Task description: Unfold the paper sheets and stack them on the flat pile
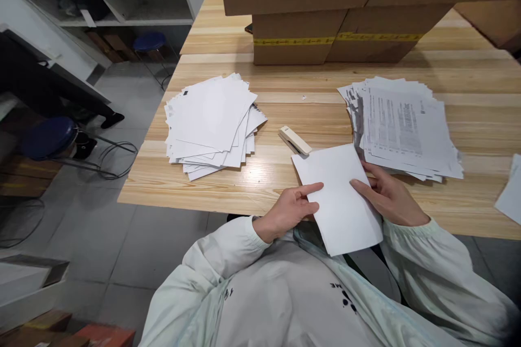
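- Both hands pinch a blank white sheet (pixel 340 195) at the table's (pixel 228 190) near edge: left hand (pixel 290 210) clamped on its left side, right hand (pixel 387 198) clamped on its right side.
- Sheet's lower end overhangs that edge; its far corner touches a cream stapler (pixel 294 140).
- Printed paper stack (pixel 402 127) lies toward the right edge.
- Blank-side pile (pixel 211 124) sits near the left edge.
- Cardboard boxes (pixel 334 38) stand along the far edge.
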{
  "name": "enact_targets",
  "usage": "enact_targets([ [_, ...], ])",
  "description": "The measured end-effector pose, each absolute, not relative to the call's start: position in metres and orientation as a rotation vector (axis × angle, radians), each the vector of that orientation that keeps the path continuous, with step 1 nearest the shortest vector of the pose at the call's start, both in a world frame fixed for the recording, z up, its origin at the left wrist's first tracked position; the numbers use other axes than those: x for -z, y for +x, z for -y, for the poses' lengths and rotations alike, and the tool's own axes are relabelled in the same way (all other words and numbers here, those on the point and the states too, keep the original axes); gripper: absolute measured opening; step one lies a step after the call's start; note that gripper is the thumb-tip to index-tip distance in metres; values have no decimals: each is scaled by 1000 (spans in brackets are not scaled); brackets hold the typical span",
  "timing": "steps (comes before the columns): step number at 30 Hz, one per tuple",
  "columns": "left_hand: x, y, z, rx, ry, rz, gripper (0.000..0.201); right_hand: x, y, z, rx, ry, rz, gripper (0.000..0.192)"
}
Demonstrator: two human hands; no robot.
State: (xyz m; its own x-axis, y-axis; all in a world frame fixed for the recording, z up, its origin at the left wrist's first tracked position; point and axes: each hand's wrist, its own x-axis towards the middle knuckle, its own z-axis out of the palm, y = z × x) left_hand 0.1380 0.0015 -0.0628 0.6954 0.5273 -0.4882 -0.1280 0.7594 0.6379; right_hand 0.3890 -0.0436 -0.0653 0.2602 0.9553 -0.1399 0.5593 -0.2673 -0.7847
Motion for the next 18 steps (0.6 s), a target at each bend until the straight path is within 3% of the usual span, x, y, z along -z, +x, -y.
enact_targets([
  [3,58,141,-6,-404,616,-744,74,30,389,57,-127,-2189,1705,45],
  [5,56,144,-8,-401,636,-771,71,5,384,55,129,-2078,1805,38],
  [9,56,149,-8,-421,640,-766,70,-19,362,2,-272,-1687,2068,29],
  [13,57,147,-8,-436,576,-752,75,2,337,-70,-596,-1671,2187,33],
  [18,56,137,-13,-439,578,-811,67,22,321,-100,-632,-1673,2240,32],
])
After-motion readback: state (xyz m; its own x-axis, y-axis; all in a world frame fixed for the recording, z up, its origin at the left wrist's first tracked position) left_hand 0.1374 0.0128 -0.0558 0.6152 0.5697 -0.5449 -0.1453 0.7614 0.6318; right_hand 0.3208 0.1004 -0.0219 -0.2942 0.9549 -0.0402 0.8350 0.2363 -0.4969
